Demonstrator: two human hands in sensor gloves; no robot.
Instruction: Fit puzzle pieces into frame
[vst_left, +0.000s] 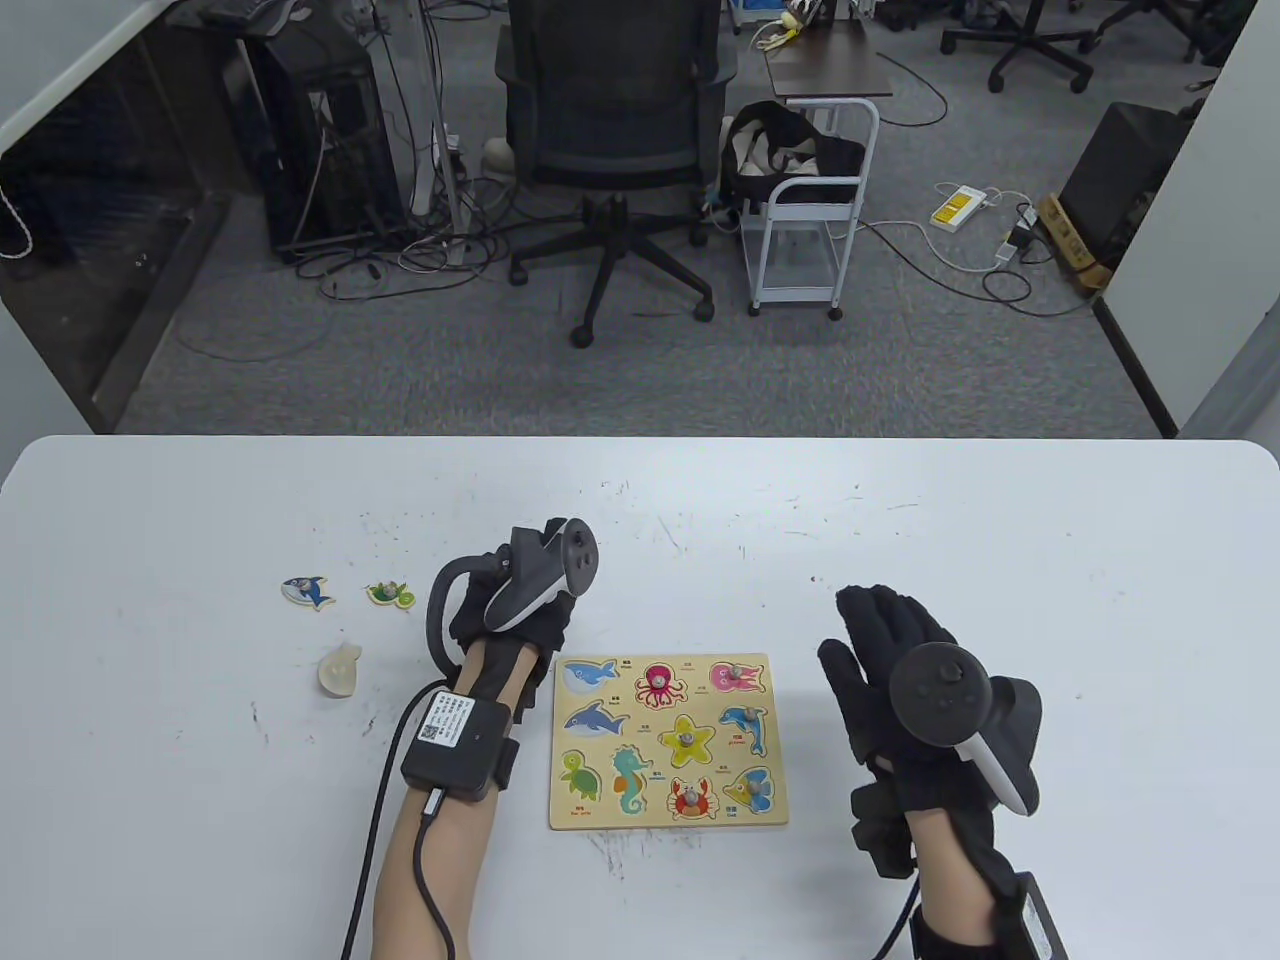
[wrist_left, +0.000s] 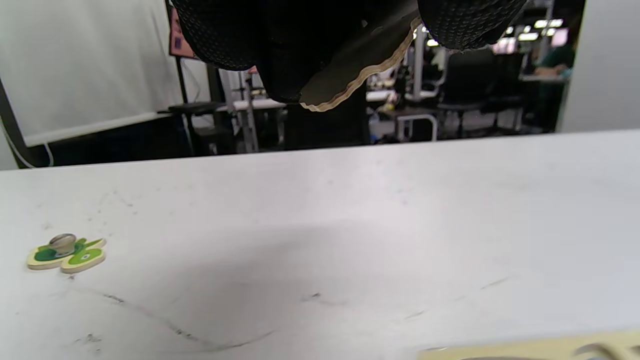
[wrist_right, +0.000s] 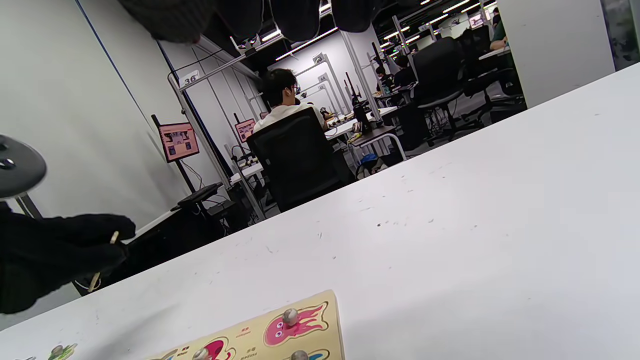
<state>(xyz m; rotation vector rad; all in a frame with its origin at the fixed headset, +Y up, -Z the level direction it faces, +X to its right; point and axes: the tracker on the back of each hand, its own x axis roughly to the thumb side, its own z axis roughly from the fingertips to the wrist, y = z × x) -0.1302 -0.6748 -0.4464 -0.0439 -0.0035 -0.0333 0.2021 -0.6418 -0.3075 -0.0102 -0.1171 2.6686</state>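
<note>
The left hand (vst_left: 515, 610) hovered just past the far-left corner of the puzzle frame (vst_left: 668, 741), its fingers curled around a flat wooden piece (wrist_left: 350, 75). In the left wrist view only that piece's pale, wavy edge showed beneath the glove, so which animal it was could not be told. The piece hung tilted above the table (vst_left: 1000, 520), not yet over the board.

The frame lay to the near right of this hand, so the carry would probably have to run right and toward the person. Four recesses on the board's left side seemed to have no knob: the whale, the dolphin, the turtle and the seahorse. These were the nearest to the left hand, which made it the better placed of the two for the fit.

The right hand (vst_left: 890, 660) rested well to the right of the frame, fingers spread flat and holding nothing.

Three more pieces lay on the table to the left of the left hand: a shark piece (vst_left: 307, 592), a green turtle piece (vst_left: 389, 595) and a pale piece (vst_left: 339, 670) lying face down, nearer the person.
</note>
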